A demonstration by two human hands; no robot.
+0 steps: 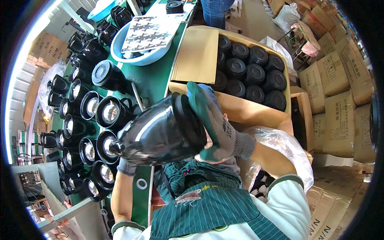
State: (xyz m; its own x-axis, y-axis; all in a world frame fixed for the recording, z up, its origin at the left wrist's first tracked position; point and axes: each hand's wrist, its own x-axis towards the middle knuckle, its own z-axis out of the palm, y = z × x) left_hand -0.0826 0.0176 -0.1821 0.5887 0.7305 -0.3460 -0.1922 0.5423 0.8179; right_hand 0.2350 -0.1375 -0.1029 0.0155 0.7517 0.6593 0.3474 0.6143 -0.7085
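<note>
A large glossy black jug (156, 138) lies tilted on its side in the air before me, its narrow knobbed end toward the left and its wide base to the right. My right hand (214, 124), in a grey glove with a green coating, is closed against the base and its rim. My left hand (127, 167) reaches under the narrow end; only its grey cuff shows, and the fingers are hidden behind the jug. Several black jugs (110, 113) with shiny silver insides stand on the green table (138, 200) to the left.
Beyond the jugs sits a light blue basin (148, 60) with a sheet of small black parts (146, 34) across it. An open carton (196, 54) of black round-ended pieces (236, 68) stands at the right. A white ring (141, 184) lies near the table's edge. Stacked cartons (338, 122) line the far right.
</note>
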